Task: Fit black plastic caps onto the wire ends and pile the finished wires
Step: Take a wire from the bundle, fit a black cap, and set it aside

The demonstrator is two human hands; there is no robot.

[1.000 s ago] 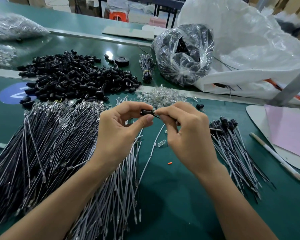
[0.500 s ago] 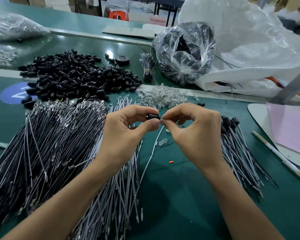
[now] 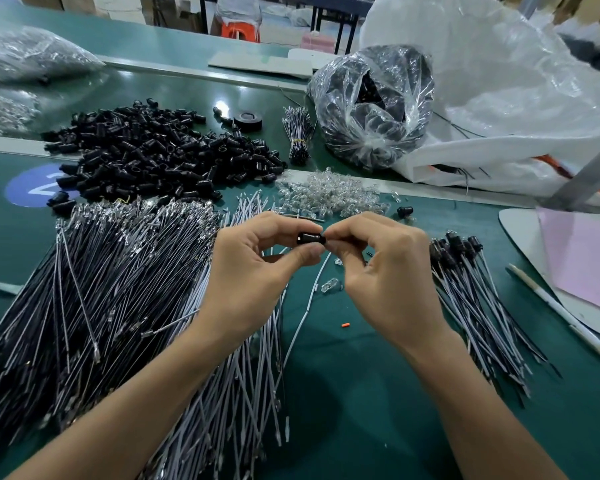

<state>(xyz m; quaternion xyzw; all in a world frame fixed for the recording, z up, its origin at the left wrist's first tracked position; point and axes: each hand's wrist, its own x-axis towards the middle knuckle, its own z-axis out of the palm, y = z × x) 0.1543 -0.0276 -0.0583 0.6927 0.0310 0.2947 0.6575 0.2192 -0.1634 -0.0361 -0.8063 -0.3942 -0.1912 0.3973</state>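
Observation:
My left hand (image 3: 253,275) pinches a black plastic cap (image 3: 310,238) between thumb and forefinger above the green table. My right hand (image 3: 388,278) pinches the end of a white wire (image 3: 305,306) right at the cap's opening; the wire trails down toward me between both hands. A heap of loose black caps (image 3: 160,157) lies at the back left. A big fan of uncapped wires (image 3: 94,306) covers the table on the left. The pile of finished capped wires (image 3: 478,299) lies to the right of my right hand.
Small clear bulbs (image 3: 329,195) are heaped just beyond my hands. A clear bag of black parts (image 3: 374,105) and a large white sack (image 3: 499,98) stand at the back right. A white pen (image 3: 561,317) and a pink sheet (image 3: 582,258) lie at the right.
Both hands have shifted slightly to the right and up in view, staying together. More of the cap now shows between the fingertips, with the wire end at its mouth.

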